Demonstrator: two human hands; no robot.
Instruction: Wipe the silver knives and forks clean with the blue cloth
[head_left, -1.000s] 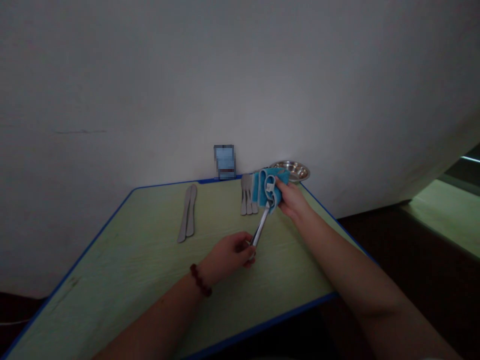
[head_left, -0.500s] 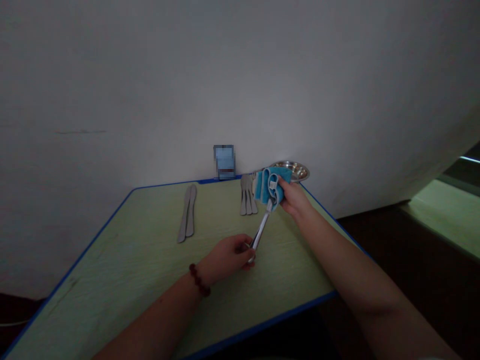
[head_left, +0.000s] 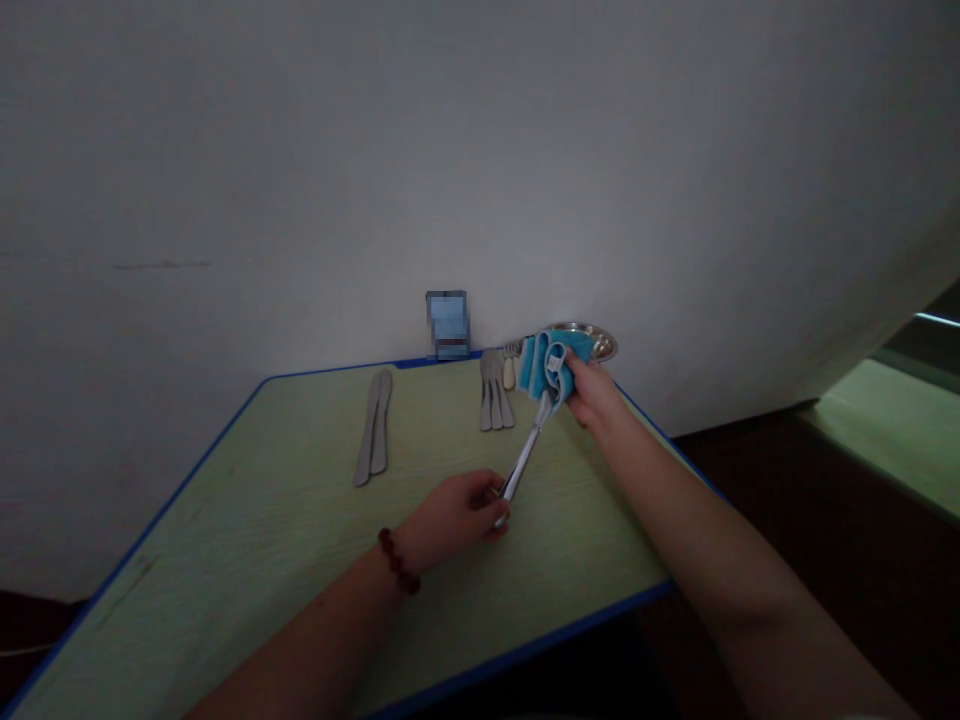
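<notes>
My left hand point(head_left: 450, 515), with a dark red bead bracelet at the wrist, is closed around the near end of a long shiny metal utensil point(head_left: 526, 452). The utensil slants up and to the right. Its far end is hidden in a folded blue cloth point(head_left: 537, 366), so I cannot tell its kind. My right hand point(head_left: 596, 392) grips the cloth, thumb on top. Just left of the cloth lie several grey metal pieces of cutlery point(head_left: 495, 400) and a small fork point(head_left: 510, 370) with a cream handle.
Two table knives point(head_left: 373, 430) lie side by side on the left of the pale green table point(head_left: 285, 520), which has a blue edge. A round metal dish point(head_left: 604, 346) sits at the back right, partly covered by the cloth. A blurred upright device point(head_left: 448, 325) leans against the wall.
My right hand and the cloth have shifted slightly right, uncovering the cream-handled fork. My left hand stays nearly in place on the utensil.
</notes>
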